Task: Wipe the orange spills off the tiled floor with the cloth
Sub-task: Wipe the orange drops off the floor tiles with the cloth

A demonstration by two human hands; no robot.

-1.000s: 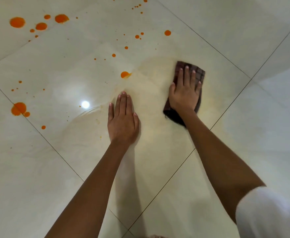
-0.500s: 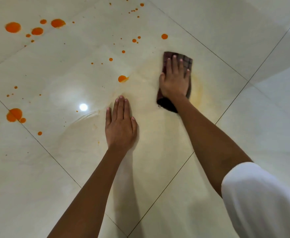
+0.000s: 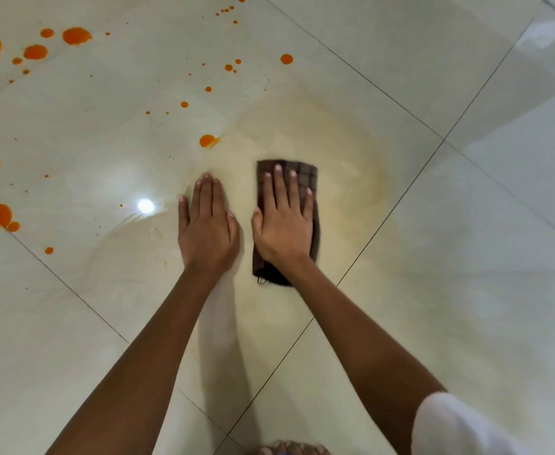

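The cloth, a dark brown checked rag folded into a long strip, lies flat on the tiled floor near the middle of the view. The right hand presses on it with the palm flat and the fingers straight and slightly spread (nothing is gripped; the cloth's far end shows past the fingertips, its near end behind the wrist). At the cloth's 9 o'clock, just beside it, the left hand rests palm-down on bare tile, fingers straight and together, holding nothing. A pale yellowish smear fans over the tile from the cloth's 12 to 4 o'clock. The nearest of the orange spills is a blob at 10 o'clock, one edge dragged into the smear. Smaller drops and larger blots scatter farther out between 9 and 12 o'clock. A bright glare spot sits at 9 o'clock beyond the left hand. At 5 o'clock is a white sleeve, and at 6 o'clock toes touch the bottom edge.
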